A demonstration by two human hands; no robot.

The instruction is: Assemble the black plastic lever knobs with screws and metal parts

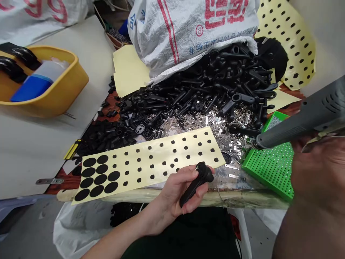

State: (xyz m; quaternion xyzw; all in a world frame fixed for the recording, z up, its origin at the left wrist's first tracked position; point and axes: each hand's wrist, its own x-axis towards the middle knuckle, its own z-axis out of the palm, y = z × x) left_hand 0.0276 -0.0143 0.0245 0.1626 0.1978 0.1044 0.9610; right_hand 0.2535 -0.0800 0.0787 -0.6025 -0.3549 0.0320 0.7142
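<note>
My left hand (176, 194), closed, grips a black plastic crank handle (192, 189) above the table's front edge, its knobbed end toward the right. At the right, my right hand (320, 172) is wrapped round a grey electric screwdriver (293, 124), whose tip points left over a green perforated tray (272, 171). Beneath and left of the crank handle lies a yellow sheet (159, 154) with round black stickers at its left end and small black dots across it. Behind the sheet spread small metal clips (215, 122) and a heap of black plastic handles (194, 86).
A white woven sack (178, 32) spills the black handles at the back. A yellow bin (67, 79) with a blue-and-white container stands at left, above small black caps (105, 133). A yellow-handled tool (72, 149) lies near the left edge. Another dotted sheet (293, 39) leans at back right.
</note>
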